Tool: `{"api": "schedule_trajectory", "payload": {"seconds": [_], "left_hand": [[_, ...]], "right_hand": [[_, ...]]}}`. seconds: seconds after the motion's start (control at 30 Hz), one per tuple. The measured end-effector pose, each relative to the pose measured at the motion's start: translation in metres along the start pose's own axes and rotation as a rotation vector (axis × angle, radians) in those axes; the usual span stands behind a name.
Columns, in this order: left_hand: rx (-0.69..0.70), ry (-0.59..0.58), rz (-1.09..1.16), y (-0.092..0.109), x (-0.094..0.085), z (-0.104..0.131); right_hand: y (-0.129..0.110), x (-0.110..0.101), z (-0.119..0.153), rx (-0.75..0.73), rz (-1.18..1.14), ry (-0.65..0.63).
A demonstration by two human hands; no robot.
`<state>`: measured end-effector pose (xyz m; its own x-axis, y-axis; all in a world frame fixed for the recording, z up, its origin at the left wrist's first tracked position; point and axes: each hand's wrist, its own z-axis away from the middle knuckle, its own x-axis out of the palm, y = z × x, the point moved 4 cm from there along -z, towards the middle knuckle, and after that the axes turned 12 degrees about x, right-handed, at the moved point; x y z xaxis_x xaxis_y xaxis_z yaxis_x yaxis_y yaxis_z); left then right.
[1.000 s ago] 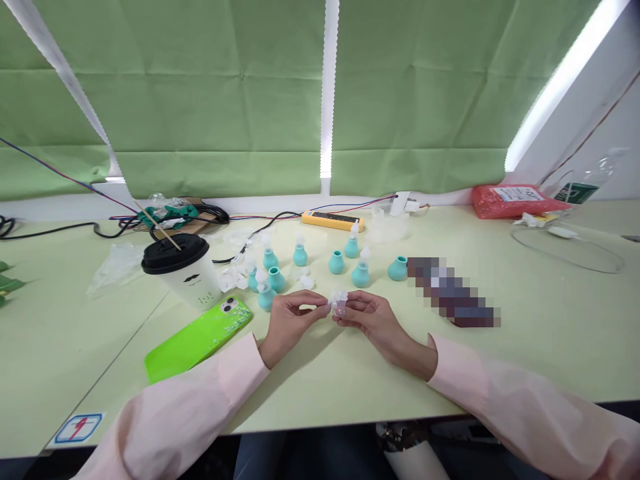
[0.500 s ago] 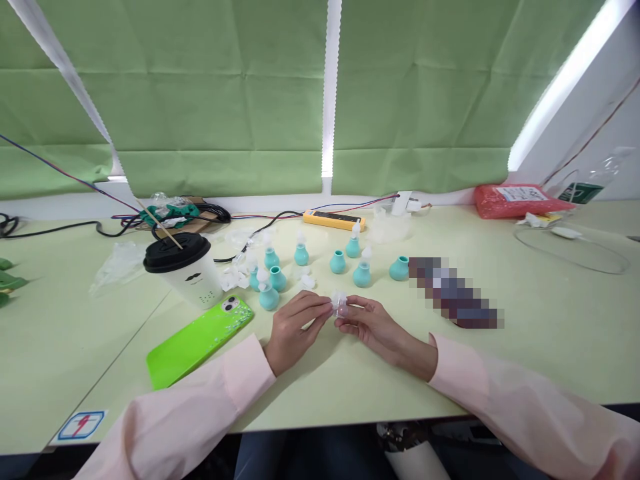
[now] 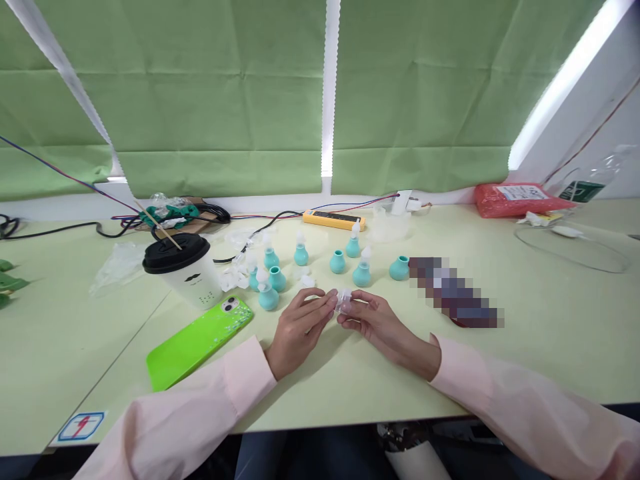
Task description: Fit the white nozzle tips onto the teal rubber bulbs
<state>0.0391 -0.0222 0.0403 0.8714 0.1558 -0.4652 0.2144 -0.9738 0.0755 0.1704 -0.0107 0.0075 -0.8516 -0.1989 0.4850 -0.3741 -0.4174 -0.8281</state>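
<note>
Between both hands is a small clear plastic piece (image 3: 343,301), its exact kind too small to make out. My left hand (image 3: 303,327) pinches it from the left with thumb and fingertips. From the right, my right hand (image 3: 377,323) grips the same piece. Just beyond the hands stand several small turquoise bulbs. Some carry a clear pointed nozzle, like the bulb (image 3: 362,273) in front of my right hand and the bulb (image 3: 269,297) left of my left hand. Others have an open neck, such as the bulb (image 3: 400,268) at right and the bulb (image 3: 337,261) in the middle.
A lidded paper cup (image 3: 195,283) and a green phone (image 3: 200,343) are on the left. Small clear plastic parts (image 3: 234,277) lie beside the cup. A yellow device (image 3: 334,220), cables and a red package (image 3: 520,200) line the back. A blurred-out object (image 3: 457,293) lies at right.
Both hands have shifted slightly to the right with the clear plastic piece, which has turned a little between the fingers. The bulbs stand as before.
</note>
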Motion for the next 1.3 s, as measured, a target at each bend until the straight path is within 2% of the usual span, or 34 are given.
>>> {"api": "schedule_trajectory", "payload": {"seconds": [0.2,0.37,0.47,0.67,0.73,0.83,0.97,1.1,1.2,1.3], "left_hand": [[-0.055,-0.103,-0.164,-0.001,0.003,0.007],[-0.017,-0.073,-0.082,-0.002,0.003,0.003],[-0.006,-0.081,-0.115,-0.002,0.002,0.003],[0.197,-0.239,-0.378,0.006,0.004,0.006],[0.221,-0.269,-0.399,0.007,0.005,0.006],[0.128,-0.315,-0.302,0.006,0.008,0.006],[-0.112,-0.358,-0.023,0.002,0.012,0.007],[-0.267,-0.225,0.121,-0.001,0.008,0.008],[-0.228,-0.219,0.082,-0.001,0.006,0.007],[-0.09,-0.268,-0.055,0.001,0.006,0.006]], "right_hand": [[-0.002,0.001,0.004,-0.005,0.0,0.008],[0.001,-0.002,0.001,-0.006,0.014,0.014],[0.002,-0.002,0.001,-0.008,0.021,0.017],[-0.001,0.001,0.004,-0.014,0.042,0.036],[-0.001,0.001,0.004,-0.009,0.046,0.036],[-0.003,0.0,0.003,-0.007,0.023,0.028],[-0.004,-0.001,0.002,-0.005,-0.031,0.002],[-0.004,0.001,0.002,0.02,-0.046,-0.041],[-0.004,0.001,0.001,0.016,-0.027,-0.026],[-0.003,0.0,0.001,0.005,-0.001,-0.002]]}}
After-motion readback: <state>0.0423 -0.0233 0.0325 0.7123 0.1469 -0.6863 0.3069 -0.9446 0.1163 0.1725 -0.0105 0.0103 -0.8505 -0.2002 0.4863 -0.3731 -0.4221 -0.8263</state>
